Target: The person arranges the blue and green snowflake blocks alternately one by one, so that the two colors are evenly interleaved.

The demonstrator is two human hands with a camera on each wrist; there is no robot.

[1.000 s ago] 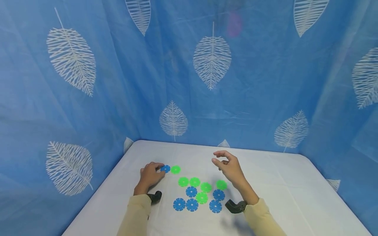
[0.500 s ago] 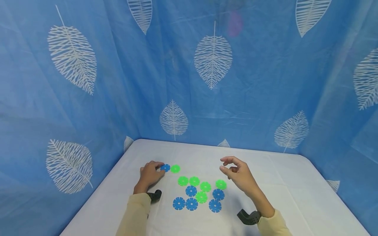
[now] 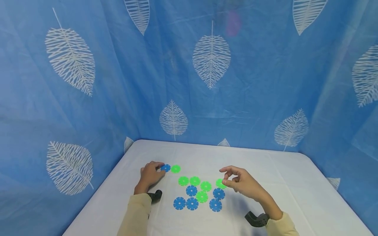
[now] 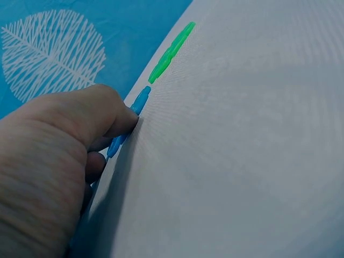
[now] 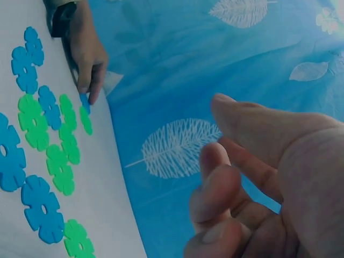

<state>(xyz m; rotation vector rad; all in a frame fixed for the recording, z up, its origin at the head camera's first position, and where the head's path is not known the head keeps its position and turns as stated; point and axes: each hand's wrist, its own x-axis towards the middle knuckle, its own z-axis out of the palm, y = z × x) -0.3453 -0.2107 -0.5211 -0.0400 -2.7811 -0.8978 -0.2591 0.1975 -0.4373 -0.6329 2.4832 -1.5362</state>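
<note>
At the far left of the table, my left hand [image 3: 151, 176] holds a blue notched plastic disc [image 3: 166, 167] by its edge between thumb and fingers. The disc lies flat, beside a green notched disc [image 3: 176, 168]. In the left wrist view, the thumb [image 4: 115, 115] covers part of the blue disc [image 4: 143, 98]. My right hand [image 3: 243, 183] hovers over the right side of the group with loosely bent fingers and nothing between them. Its thumb overlaps the rightmost green disc [image 3: 219, 183] in the head view; in the right wrist view that hand [image 5: 258, 177] is well apart from the discs.
Several more green discs [image 3: 195, 181] and blue discs [image 3: 192, 203] lie flat in a loose cluster on the white table [image 3: 265, 177]. A blue curtain [image 3: 251, 82] with white leaf prints hangs behind and along the sides. Black wrist cameras [image 3: 257, 219] sit on both wrists.
My right hand has moved right and come nearer to me, sinking toward the rightmost green disc. The left hand stays at the same blue disc, and the discs keep their places.
</note>
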